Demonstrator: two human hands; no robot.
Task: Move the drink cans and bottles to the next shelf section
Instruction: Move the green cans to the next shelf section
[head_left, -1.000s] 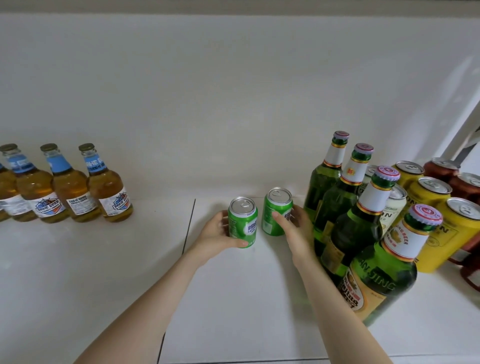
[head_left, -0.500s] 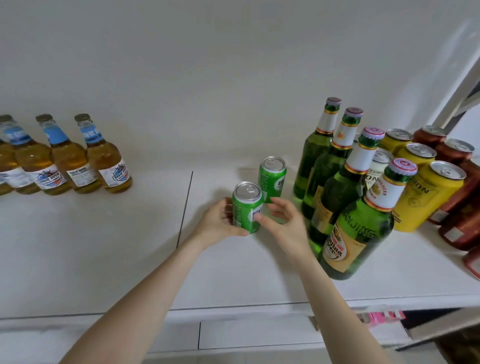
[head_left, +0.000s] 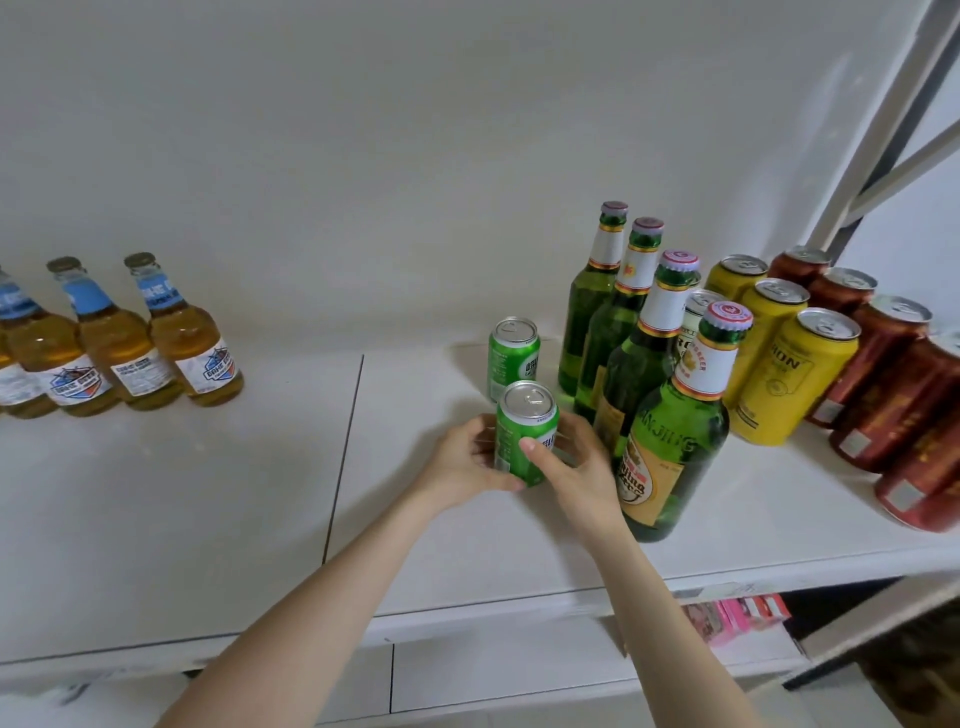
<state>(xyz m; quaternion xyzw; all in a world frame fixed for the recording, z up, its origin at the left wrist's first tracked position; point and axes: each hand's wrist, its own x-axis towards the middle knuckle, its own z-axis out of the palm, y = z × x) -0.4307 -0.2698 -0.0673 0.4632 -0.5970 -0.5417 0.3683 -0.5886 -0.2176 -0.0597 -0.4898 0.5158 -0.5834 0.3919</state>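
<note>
Left hand (head_left: 465, 462) and right hand (head_left: 579, 470) both grip sealed front green can (head_left: 522, 426); second green can (head_left: 513, 356) upright behind, on shelf (head_left: 415, 545). Clear bottles (head_left: 195, 348) hold amber liquid.

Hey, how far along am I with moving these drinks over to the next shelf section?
Early on. Done, it seems: the amber bottles stand in the left section. In hand: the left hand and right hand both grip a green can, not yet past the seam. Left in the right section: a second green can, the green bottles, yellow cans and red cans.
</note>
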